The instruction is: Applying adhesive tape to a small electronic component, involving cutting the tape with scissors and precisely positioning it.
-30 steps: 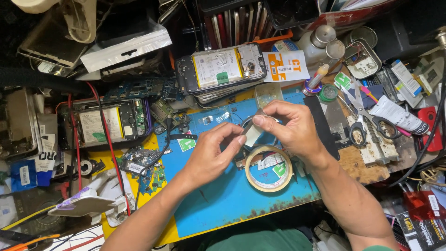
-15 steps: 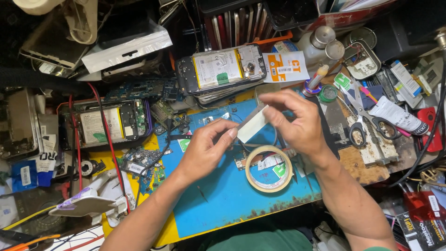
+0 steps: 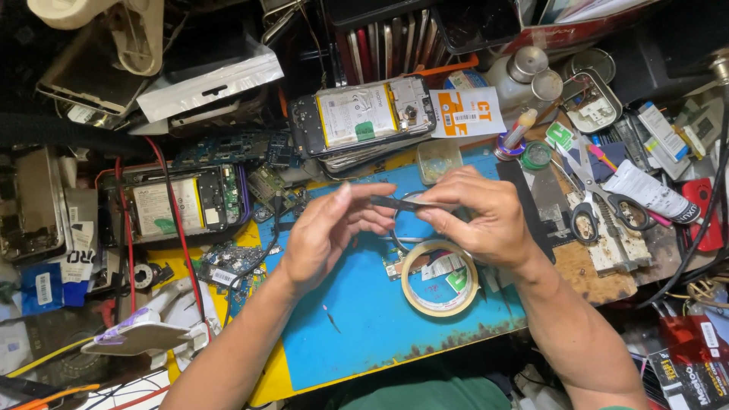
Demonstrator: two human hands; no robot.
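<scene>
We held the thin, floppy dark strip [image 3: 399, 203] by its ends, both hands' grips — left hand [image 3: 326, 235], right hand [image 3: 478, 216] — pinched shut on it, twelve o'clock of the tape roll [image 3: 440, 277].

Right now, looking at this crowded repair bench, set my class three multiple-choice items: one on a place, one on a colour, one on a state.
1. Where does the roll of tape lie?
A. on the blue mat, below the right hand
B. on the stack of opened phones
C. beside the scissors

2. What colour is the work mat?
A. red
B. blue
C. white

3. How is the thin dark strip held?
A. lying loose on the mat
C. clamped in the scissors
B. pinched between the fingers of both hands, above the mat

Answers:
1 A, the roll rests on the mat just under the right hand.
2 B, the mat's bare surface is blue, with a yellow edge.
3 B, the left hand and right hand each grip an end.
</scene>
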